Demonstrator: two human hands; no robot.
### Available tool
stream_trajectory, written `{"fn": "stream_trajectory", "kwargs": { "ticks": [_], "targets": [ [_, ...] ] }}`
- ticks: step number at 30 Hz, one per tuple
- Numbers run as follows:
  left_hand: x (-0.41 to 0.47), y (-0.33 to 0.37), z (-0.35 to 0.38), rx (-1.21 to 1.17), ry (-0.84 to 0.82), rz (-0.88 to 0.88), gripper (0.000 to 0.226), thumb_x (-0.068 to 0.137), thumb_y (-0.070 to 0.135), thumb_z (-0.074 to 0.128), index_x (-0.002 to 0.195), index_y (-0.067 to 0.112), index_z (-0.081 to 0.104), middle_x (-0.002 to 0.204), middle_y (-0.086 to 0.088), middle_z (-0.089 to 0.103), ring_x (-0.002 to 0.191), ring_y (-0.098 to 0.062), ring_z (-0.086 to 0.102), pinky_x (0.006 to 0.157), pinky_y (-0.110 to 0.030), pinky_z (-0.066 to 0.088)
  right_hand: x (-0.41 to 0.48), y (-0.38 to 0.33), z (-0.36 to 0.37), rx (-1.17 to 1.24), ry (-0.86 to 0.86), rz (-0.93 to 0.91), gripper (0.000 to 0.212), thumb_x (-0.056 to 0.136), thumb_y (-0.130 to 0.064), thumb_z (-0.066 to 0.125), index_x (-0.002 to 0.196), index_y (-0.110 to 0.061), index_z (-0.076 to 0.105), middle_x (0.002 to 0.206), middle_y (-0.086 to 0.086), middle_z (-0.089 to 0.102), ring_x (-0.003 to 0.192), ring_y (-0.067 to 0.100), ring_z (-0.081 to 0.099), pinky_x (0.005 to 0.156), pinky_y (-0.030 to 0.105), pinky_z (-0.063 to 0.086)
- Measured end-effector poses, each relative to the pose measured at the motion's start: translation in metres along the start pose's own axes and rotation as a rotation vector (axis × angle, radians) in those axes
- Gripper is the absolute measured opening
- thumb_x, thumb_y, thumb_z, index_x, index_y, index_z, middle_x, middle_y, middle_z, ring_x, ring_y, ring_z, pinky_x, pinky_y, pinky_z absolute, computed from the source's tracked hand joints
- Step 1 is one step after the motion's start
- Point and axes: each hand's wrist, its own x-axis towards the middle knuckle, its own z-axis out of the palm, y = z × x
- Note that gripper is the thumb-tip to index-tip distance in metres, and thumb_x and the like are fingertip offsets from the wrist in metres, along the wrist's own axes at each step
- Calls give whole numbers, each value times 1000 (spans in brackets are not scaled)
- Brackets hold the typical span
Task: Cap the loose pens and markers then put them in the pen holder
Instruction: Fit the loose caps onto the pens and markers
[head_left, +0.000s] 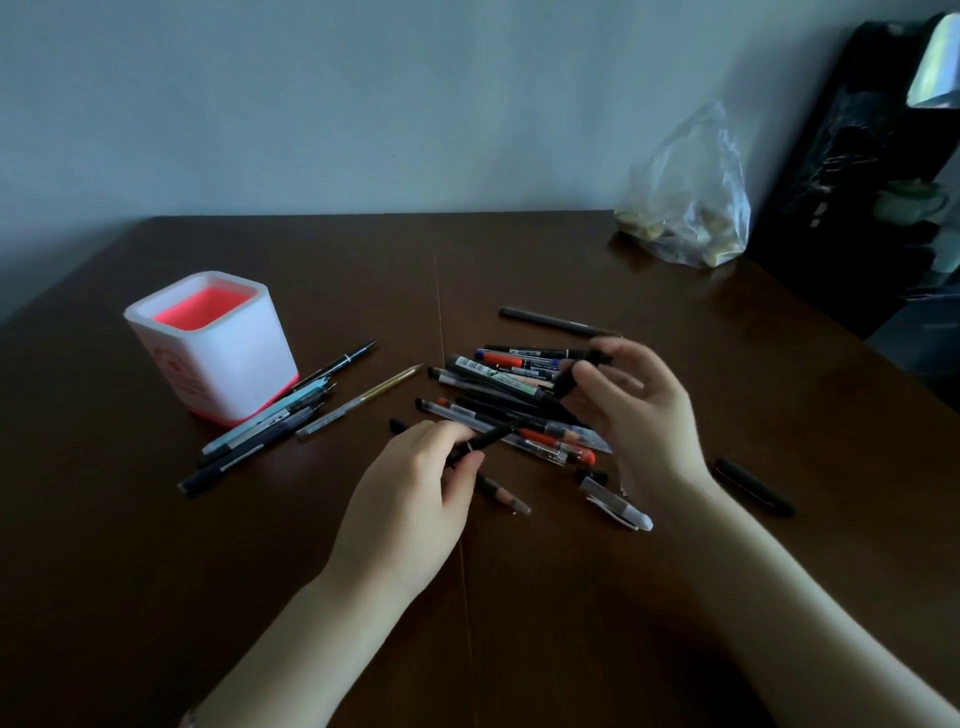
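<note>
A white square pen holder (244, 364) with a pink inside stands at the left of the dark wooden table (519, 260). My left hand (410, 499) grips a black pen (488, 439), its tip pointing up and right over the pile. My right hand (634, 415) pinches a black cap (569, 379) just above that pile. The pile of pens and markers (514, 395) lies between my hands, black, orange and clear ones mixed. Several more pens (270, 421) lie fanned out beside the holder's front right corner.
A lone dark pen (558, 321) lies behind the pile. A black cap or marker (753, 486) sits right of my right wrist, and a clear cap (615, 503) rests near it. A plastic bag (691, 208) stands at the back right, by dark furniture (857, 182).
</note>
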Motion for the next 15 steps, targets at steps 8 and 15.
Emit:
{"fn": "stream_trajectory", "kwargs": {
  "ticks": [8, 15],
  "targets": [
    [1, -1, 0, -5, 6, 2, 23, 82, 10, 64, 105, 8, 64, 94, -2, 67, 86, -10, 61, 71, -13, 46, -9, 14, 2, 59, -32, 27, 16, 82, 0, 58, 88, -15, 58, 85, 7, 73, 84, 20, 71, 71, 28, 59],
    [1, 1, 1, -18, -5, 26, 22, 83, 11, 64, 105, 10, 65, 92, -1, 67, 85, -9, 62, 68, -12, 47, -13, 16, 4, 63, -122, 73, 15, 79, 0, 60, 87, -13, 58, 91, 13, 72, 88, 24, 70, 77, 35, 58]
  ]
}}
